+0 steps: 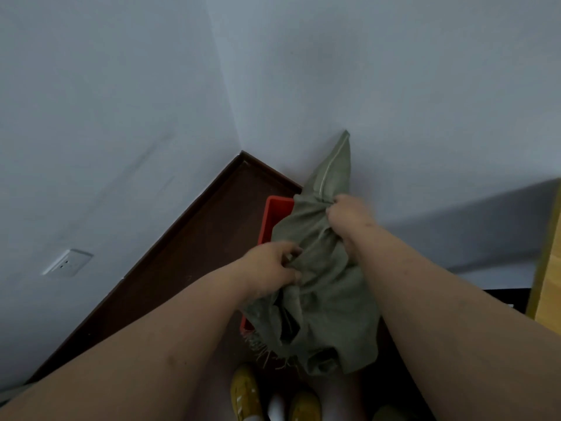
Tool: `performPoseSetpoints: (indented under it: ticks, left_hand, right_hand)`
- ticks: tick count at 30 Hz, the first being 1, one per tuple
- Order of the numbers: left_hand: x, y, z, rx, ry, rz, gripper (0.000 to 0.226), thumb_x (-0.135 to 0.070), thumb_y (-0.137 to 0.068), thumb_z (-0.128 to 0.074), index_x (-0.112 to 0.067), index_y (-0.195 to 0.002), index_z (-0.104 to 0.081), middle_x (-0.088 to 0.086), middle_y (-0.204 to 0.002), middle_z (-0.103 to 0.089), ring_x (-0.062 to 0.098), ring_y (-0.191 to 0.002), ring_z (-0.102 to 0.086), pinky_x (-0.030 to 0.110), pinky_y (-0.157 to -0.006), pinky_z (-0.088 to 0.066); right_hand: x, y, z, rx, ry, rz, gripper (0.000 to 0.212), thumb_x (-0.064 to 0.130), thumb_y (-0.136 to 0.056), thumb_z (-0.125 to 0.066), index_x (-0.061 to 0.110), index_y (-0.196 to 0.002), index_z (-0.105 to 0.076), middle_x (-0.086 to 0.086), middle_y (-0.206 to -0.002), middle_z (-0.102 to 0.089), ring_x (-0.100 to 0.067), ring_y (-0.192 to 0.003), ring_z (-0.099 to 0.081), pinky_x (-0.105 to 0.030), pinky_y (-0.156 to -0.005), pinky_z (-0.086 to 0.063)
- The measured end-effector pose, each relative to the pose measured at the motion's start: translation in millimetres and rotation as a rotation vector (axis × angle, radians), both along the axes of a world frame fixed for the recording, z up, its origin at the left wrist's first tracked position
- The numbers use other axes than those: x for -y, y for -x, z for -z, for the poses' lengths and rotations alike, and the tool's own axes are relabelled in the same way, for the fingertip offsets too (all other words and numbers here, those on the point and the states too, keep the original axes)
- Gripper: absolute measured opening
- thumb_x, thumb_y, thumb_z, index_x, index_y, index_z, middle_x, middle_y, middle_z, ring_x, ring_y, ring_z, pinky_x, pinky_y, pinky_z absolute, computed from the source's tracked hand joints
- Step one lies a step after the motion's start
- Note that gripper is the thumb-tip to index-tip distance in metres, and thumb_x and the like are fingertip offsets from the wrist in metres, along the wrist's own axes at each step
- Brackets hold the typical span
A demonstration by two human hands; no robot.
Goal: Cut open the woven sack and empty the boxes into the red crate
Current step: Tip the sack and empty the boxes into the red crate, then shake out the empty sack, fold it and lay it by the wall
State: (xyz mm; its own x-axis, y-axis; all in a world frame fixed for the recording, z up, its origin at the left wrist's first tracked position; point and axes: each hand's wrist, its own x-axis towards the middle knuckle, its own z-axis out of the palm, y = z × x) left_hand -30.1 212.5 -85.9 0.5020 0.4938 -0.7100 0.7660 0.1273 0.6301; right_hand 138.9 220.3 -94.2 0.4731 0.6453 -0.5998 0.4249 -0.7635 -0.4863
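A grey-green woven sack (328, 287) hangs upside down over the red crate (274, 218), its frayed cut mouth pointing down toward my feet. My left hand (270, 268) clutches a bunch of the sack's cloth at its left side. My right hand (349, 215) grips the sack higher up, near its stitched bottom seam, whose corner sticks up against the wall. The sack covers most of the crate; only its far left rim and a near corner show. Something dark shows inside the mouth. No boxes can be made out.
The crate stands on a dark brown floor (197, 253) in a corner of two white walls. A wall socket (68, 262) sits low on the left wall. A light wooden panel (546, 262) is at the right edge. My yellow shoes (246, 393) are below.
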Motion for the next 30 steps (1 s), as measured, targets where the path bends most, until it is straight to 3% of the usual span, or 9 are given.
performPoseSetpoints:
  ticks: [3,6,9,12,14,18,22,27,30]
  left_hand:
    - [-10.1,2.3,-2.5,-0.068,-0.181,-0.138,0.033,-0.026,-0.088,-0.064,-0.022,-0.12,-0.057,-0.001,-0.108,-0.059,0.017,-0.098,-0.057,0.028,-0.079,-0.043]
    - [-21.7,-7.6,-15.2,-0.011,-0.335,-0.175,0.031,-0.025,-0.09,-0.061,-0.021,-0.121,-0.058,-0.003,-0.106,-0.057,0.016,-0.098,-0.054,0.027,-0.078,-0.039]
    - [-29.6,-15.8,-25.0,0.004,-0.475,-0.176,0.02,-0.021,-0.092,-0.056,-0.02,-0.111,-0.064,-0.001,-0.1,-0.061,0.019,-0.093,-0.057,0.027,-0.074,-0.04]
    - [-34.6,-23.5,-31.6,0.061,-0.535,-0.203,0.016,-0.019,-0.093,-0.054,-0.018,-0.105,-0.065,0.002,-0.099,-0.063,0.018,-0.09,-0.056,0.024,-0.073,-0.038]
    - [-40.4,-34.5,-42.3,0.138,-0.594,-0.249,0.011,-0.019,-0.093,-0.052,-0.018,-0.097,-0.062,-0.002,-0.09,-0.062,0.015,-0.084,-0.054,0.013,-0.067,-0.035]
    - [-47.7,-55.5,-64.6,0.222,-0.732,-0.279,0.013,-0.011,-0.093,-0.048,-0.007,-0.093,-0.06,-0.002,-0.084,-0.055,0.013,-0.075,-0.047,0.014,-0.054,-0.03]
    - [-38.1,-55.8,-70.1,0.216,-0.726,-0.288,0.01,-0.012,-0.095,-0.047,-0.017,-0.089,-0.054,-0.007,-0.077,-0.05,0.007,-0.068,-0.043,-0.001,-0.052,-0.032]
    - [-47.3,-62.3,-94.2,0.246,-0.751,-0.363,0.011,-0.011,-0.09,-0.049,-0.02,-0.084,-0.051,-0.001,-0.083,-0.056,0.016,-0.076,-0.051,0.018,-0.067,-0.036]
    - [-39.7,-52.6,-94.6,0.258,-0.404,-0.419,0.012,-0.009,-0.085,-0.053,-0.016,-0.081,-0.062,0.007,-0.088,-0.067,0.024,-0.085,-0.062,0.034,-0.079,-0.053]
  right_hand:
    - [-15.9,1.7,-32.4,-0.069,-0.283,0.185,0.032,0.004,-0.095,-0.041,0.003,-0.122,-0.058,-0.018,-0.126,-0.058,-0.032,-0.114,-0.055,-0.02,-0.078,-0.04]
    - [-12.0,5.4,-60.7,-0.095,-0.588,0.309,0.023,-0.004,-0.086,-0.038,0.007,-0.091,-0.058,-0.009,-0.084,-0.058,-0.024,-0.074,-0.054,-0.014,-0.046,-0.036]
    - [-1.4,4.7,-67.9,-0.002,-0.646,0.289,0.021,-0.002,-0.085,-0.037,0.015,-0.079,-0.048,0.003,-0.071,-0.048,-0.015,-0.065,-0.044,-0.023,-0.056,-0.038]
    - [-7.5,-2.3,-85.5,0.055,-0.603,0.251,0.02,-0.003,-0.082,-0.038,0.011,-0.079,-0.052,0.0,-0.074,-0.051,-0.02,-0.071,-0.047,-0.018,-0.05,-0.035]
    - [-16.1,-6.5,-108.8,0.083,-0.706,0.286,0.021,-0.002,-0.08,-0.04,0.012,-0.08,-0.056,0.0,-0.075,-0.054,-0.022,-0.078,-0.051,-0.025,-0.064,-0.039]
    - [-14.4,-15.5,-126.6,-0.005,-0.889,0.373,0.027,0.001,-0.077,-0.039,0.021,-0.071,-0.055,0.005,-0.071,-0.057,-0.018,-0.072,-0.054,-0.032,-0.065,-0.046]
    - [-7.1,-20.7,-132.2,-0.045,-0.875,0.403,0.021,0.002,-0.07,-0.039,0.011,-0.076,-0.058,-0.005,-0.071,-0.054,-0.019,-0.068,-0.048,-0.038,-0.061,-0.043]
    - [-4.1,-18.4,-150.0,-0.077,-1.014,0.361,0.021,0.004,-0.077,-0.042,0.017,-0.077,-0.058,-0.001,-0.079,-0.061,-0.019,-0.076,-0.055,-0.039,-0.071,-0.049]
    - [8.1,-20.3,-144.0,-0.132,-0.854,0.345,0.016,0.0,-0.074,-0.041,-0.001,-0.08,-0.057,-0.005,-0.073,-0.056,-0.019,-0.068,-0.049,-0.036,-0.061,-0.041]
